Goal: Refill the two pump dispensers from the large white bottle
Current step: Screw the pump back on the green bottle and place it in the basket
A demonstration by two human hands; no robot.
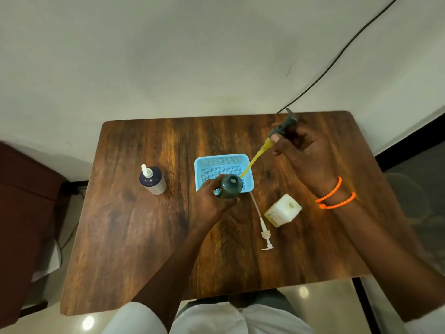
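Note:
My left hand (209, 201) grips a dark green dispenser bottle (230, 186) with its neck open, upright at the front edge of a blue basket (224, 165). My right hand (302, 155) holds that bottle's dark pump head (284, 125) raised to the right, its yellow dip tube (254, 161) slanting down toward the bottle's mouth. The large white bottle (283, 210) stands uncapped on the table's right side. A white pump (263, 227) with its long tube lies flat beside it. A second dispenser (152, 180), dark with a white pump, stands at the left.
Everything sits on a wooden table (144, 237) against a white wall. A black cable (337, 56) runs down the wall to the table's back right edge. A dark brown chair (24, 213) is at the left. Orange bands circle my right wrist (334, 195).

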